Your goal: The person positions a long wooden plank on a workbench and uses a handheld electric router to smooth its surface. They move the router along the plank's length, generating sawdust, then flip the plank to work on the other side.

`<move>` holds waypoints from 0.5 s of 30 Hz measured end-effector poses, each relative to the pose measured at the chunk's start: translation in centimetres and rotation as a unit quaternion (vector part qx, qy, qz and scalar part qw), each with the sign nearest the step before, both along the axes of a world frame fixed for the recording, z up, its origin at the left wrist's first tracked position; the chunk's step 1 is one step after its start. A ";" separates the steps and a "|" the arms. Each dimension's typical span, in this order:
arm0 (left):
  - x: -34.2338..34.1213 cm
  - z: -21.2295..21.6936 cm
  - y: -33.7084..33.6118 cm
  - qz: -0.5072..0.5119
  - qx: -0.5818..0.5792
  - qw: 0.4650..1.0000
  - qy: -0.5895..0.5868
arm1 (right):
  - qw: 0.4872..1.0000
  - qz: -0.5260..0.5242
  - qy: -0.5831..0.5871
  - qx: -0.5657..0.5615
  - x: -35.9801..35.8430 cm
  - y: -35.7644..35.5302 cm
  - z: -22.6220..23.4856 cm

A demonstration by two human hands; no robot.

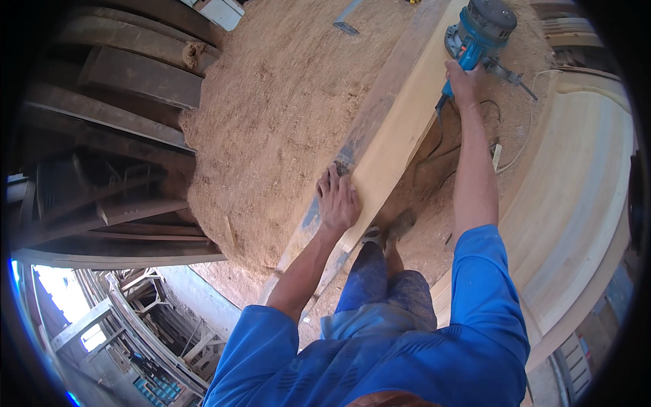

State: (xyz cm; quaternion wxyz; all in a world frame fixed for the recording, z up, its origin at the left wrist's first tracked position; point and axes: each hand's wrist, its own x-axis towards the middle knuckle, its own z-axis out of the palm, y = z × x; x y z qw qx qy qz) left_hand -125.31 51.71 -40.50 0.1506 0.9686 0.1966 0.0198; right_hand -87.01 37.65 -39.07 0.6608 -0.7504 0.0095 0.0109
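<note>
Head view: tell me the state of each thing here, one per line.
Blue power tool: standing on the plank, gripped by right hand.
Pale plank: lying flat, left hand pressed on it.
Sawdust: heaped beside the plank.
Cord: trailing loose.

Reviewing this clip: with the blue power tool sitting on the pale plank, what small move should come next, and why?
Probably a short, steady push of the blue handheld power tool farther along the long pale wooden plank. The right hand grips its handle with the tool's base on the plank, while the left hand lies flat on the board, bracing it. Plank surface lies beyond the tool.
</note>
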 end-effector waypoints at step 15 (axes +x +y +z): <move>-0.3 -0.8 0.2 0.022 -0.048 0.997 0.063 | 0.999 0.011 -0.012 -0.029 -14.9 -0.3 1.8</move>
